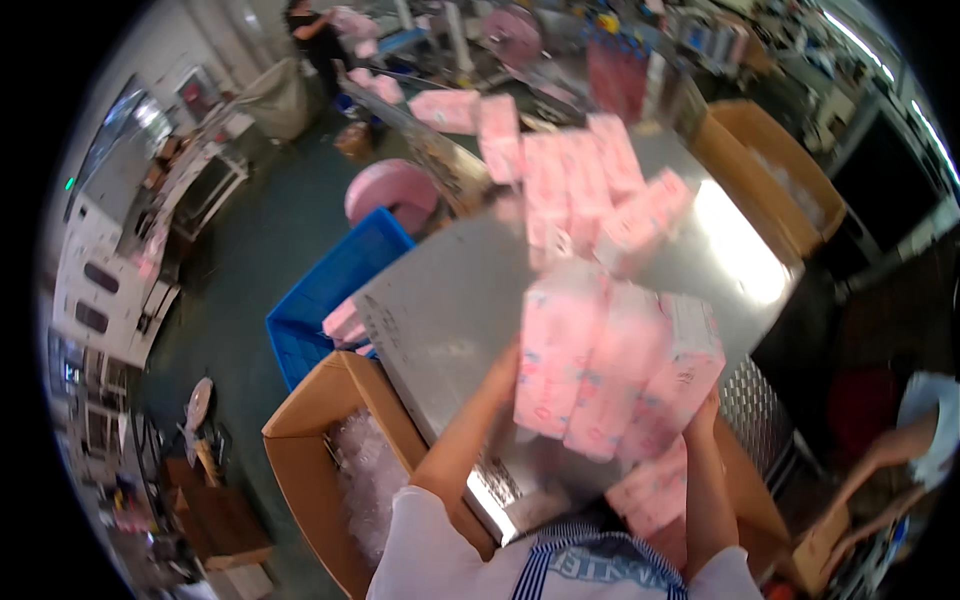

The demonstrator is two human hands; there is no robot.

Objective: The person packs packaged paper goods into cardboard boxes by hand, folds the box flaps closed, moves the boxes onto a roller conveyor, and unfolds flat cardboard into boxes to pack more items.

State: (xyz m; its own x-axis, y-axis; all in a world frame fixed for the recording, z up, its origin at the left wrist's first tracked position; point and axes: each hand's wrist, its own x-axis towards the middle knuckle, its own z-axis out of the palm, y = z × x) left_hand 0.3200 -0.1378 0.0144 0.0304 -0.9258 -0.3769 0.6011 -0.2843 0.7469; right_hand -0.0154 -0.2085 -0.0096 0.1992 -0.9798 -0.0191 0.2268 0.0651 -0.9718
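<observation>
Both my hands squeeze a row of pink-and-white tissue packs [620, 370] from its two ends, above the near part of a metal table [440, 310]. My left hand [512, 372] presses on the row's left side, its fingers mostly hidden by the packs. On the right side, my right hand [704, 412] grips the last pack, and its fingers are partly hidden too. Beyond the held row, several loose tissue packs [570, 180] lie on the table, some side by side and one slanted. More tissue packs [655, 490] sit below, beside my right forearm.
A cardboard box [290, 450] holding clear plastic bags stands at the table's left, beside a blue crate [300, 300] with pink packs. Another cardboard box [740, 150] is at the far right. A person's arms [880, 470] reach in at right; another person [320, 45] stands far back.
</observation>
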